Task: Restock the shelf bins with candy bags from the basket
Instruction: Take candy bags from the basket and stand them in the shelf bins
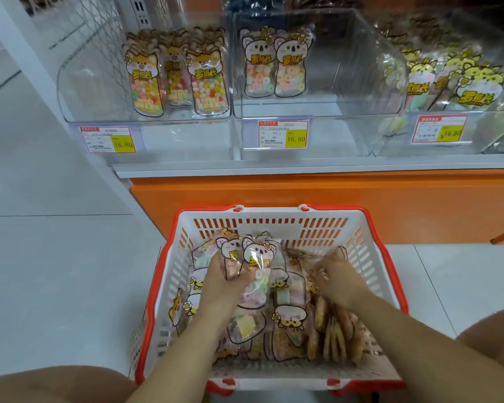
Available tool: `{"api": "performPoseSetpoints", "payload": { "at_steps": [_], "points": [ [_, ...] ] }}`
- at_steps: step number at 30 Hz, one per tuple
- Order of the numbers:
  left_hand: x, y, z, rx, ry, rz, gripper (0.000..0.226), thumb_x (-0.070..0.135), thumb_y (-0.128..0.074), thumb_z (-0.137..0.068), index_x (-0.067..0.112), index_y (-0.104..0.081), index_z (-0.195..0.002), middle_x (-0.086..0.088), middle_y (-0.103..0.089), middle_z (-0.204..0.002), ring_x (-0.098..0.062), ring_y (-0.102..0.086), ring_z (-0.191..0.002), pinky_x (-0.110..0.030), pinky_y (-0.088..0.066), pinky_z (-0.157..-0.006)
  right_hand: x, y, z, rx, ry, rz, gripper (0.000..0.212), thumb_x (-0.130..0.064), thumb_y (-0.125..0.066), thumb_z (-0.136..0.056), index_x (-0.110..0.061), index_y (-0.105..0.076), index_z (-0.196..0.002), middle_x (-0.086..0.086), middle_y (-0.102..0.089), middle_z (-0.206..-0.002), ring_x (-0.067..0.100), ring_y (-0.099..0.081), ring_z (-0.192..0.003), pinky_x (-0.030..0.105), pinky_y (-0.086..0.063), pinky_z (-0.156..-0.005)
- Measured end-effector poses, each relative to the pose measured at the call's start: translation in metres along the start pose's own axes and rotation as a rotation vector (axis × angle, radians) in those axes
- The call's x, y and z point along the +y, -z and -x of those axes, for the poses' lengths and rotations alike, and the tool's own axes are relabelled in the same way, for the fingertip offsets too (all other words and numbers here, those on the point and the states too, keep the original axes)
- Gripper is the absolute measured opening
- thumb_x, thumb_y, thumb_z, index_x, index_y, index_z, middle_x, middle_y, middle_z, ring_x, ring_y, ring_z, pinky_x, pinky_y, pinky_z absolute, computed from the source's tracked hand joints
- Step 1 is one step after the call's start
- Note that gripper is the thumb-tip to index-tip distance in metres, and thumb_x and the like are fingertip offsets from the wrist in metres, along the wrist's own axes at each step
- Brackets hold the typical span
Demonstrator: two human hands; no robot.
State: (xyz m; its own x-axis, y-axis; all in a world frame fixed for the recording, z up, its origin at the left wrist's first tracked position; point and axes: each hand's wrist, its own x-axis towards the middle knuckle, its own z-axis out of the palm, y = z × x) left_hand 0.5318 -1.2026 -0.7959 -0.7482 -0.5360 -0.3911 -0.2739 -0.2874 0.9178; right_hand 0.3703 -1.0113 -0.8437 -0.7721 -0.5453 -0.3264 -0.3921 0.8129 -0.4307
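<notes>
A red and white basket (pixel 269 221) sits on the floor in front of me, full of candy bags. My left hand (pixel 226 274) grips two koala candy bags (pixel 258 257) and holds them upright above the pile. My right hand (pixel 336 276) reaches into the right side of the basket, fingers curled among the bags; what it holds I cannot tell. On the shelf, the middle clear bin (pixel 317 112) holds two koala bags (pixel 274 64) at its left. The left bin (pixel 99 117) holds several fox bags (pixel 175 72).
A right bin (pixel 477 132) holds several yellow cat bags. Price tags reading 16.80 hang on the bin fronts. An orange base panel (pixel 317 205) runs below the shelf, just behind the basket. My knees show at the bottom corners. White floor tiles lie to the left.
</notes>
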Motion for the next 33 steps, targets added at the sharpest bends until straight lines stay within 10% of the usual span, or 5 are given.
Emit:
{"api": "performPoseSetpoints", "payload": {
  "at_steps": [5, 11, 18, 26, 33],
  "points": [
    [-0.008, 0.006, -0.01, 0.057, 0.003, -0.101, 0.046, 0.008, -0.072, -0.09, 0.038, -0.042, -0.108, 0.031, -0.053, -0.096, 0.026, -0.054, -0.076, 0.002, -0.04, -0.057, 0.0, -0.024, -0.037, -0.163, 0.009, 0.263, 0.046, -0.017, -0.049, -0.094, -0.024, -0.053, -0.139, 0.005, -0.028, -0.156, 0.03, -0.032, -0.14, 0.046, -0.032, -0.113],
    [-0.03, 0.012, -0.028, 0.131, 0.081, -0.184, 0.04, 0.017, -0.078, -0.086, 0.007, -0.051, -0.115, -0.009, -0.059, -0.095, -0.017, -0.058, -0.087, -0.026, -0.054, -0.072, 0.015, -0.045, -0.076, -0.368, 0.045, 0.402, 0.063, -0.027, -0.04, -0.087, -0.022, -0.036, -0.15, 0.003, -0.012, -0.164, 0.027, -0.007, -0.15, 0.055, -0.024, -0.119],
    [-0.032, 0.01, -0.036, 0.179, 0.094, -0.123, 0.03, 0.003, -0.074, -0.088, 0.015, -0.055, -0.107, -0.002, -0.05, -0.093, -0.017, -0.055, -0.085, -0.015, -0.054, -0.06, 0.023, -0.025, -0.031, 0.151, 0.364, 0.34, 0.053, -0.006, -0.065, -0.081, -0.023, -0.063, -0.131, -0.006, -0.06, -0.133, 0.024, -0.051, -0.122, 0.05, -0.046, -0.102],
    [-0.008, 0.002, -0.013, 0.161, 0.083, 0.042, 0.049, 0.014, -0.079, -0.085, 0.018, -0.054, -0.127, 0.004, -0.068, -0.107, -0.014, -0.067, -0.095, -0.029, -0.054, -0.074, -0.039, 0.053, 0.02, 0.49, 0.033, -0.569, 0.024, -0.012, -0.074, -0.088, -0.022, -0.065, -0.107, -0.01, -0.071, -0.078, 0.002, -0.065, -0.072, 0.012, -0.051, -0.064],
    [0.029, -0.013, 0.011, 0.07, 0.016, 0.125, 0.062, 0.023, -0.079, -0.086, 0.021, -0.044, -0.137, 0.011, -0.056, -0.116, -0.013, -0.059, -0.1, -0.029, -0.046, -0.068, -0.077, 0.112, 0.042, 0.163, -0.048, -1.227, 0.017, -0.001, -0.067, -0.089, -0.012, -0.071, -0.102, 0.008, -0.058, -0.068, 0.021, -0.049, -0.065, 0.035, -0.045, -0.065]
  ]
}}
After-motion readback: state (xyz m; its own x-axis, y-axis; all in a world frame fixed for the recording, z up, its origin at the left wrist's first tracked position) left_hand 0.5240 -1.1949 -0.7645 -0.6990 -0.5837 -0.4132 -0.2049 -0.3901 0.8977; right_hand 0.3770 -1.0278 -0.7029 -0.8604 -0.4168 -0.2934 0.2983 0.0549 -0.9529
